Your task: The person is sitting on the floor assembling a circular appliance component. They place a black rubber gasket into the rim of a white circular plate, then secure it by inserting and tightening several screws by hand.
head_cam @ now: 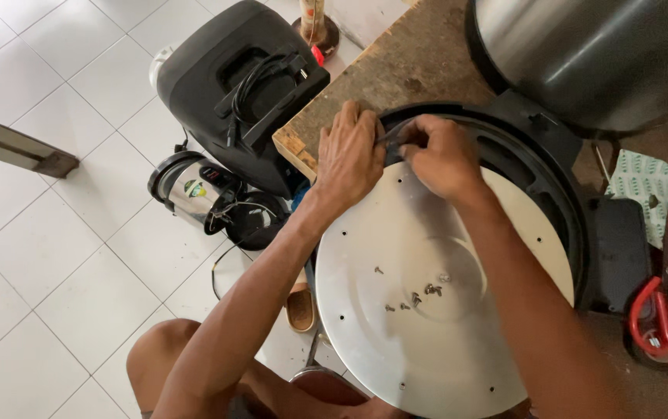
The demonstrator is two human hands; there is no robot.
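Working at the far rim of a round metal plate, both hands meet where it sits inside a black round housing on a worn wooden bench. A steel drum stands behind, a black speaker box on the white tiled floor to the left. The left hand presses flat near the edge with its fingers curled loosely; the right hand pinches a thin dark tool — what its tip meets I cannot tell. Steadying the plate with that flat palm and keeping the tool low looks wise, since loose screws lie near the middle and could roll. A chrome kettle beside the speaker box carries a small oval green-and-white label; red-handled pliers lie at right.
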